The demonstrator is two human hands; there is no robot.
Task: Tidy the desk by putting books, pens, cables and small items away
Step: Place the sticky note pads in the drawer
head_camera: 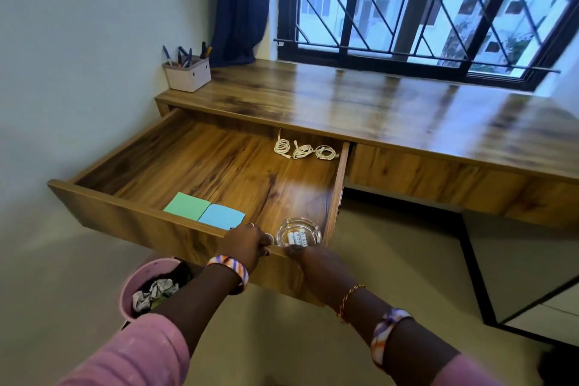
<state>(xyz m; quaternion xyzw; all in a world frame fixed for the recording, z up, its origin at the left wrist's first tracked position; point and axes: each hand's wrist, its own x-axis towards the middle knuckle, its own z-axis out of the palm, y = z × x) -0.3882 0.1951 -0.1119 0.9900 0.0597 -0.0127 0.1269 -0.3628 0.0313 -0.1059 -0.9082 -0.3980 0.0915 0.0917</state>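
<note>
Head view: both hands grip the open drawer's (131, 210) front edge, left hand (247, 241) beside right hand (308, 255). The glass dish (299, 235) of batteries sits inside, just beyond the right hand, nearer it.

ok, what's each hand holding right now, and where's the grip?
Both grip the open drawer's front edge. The left hand curls over it beside the blue note pad; the right hand holds it just in front of the glass dish of batteries.

Both hands, left (247, 240) and right (308, 255), grip the open drawer's (131, 216) front edge (glass dish (299, 235) just inside).
</note>
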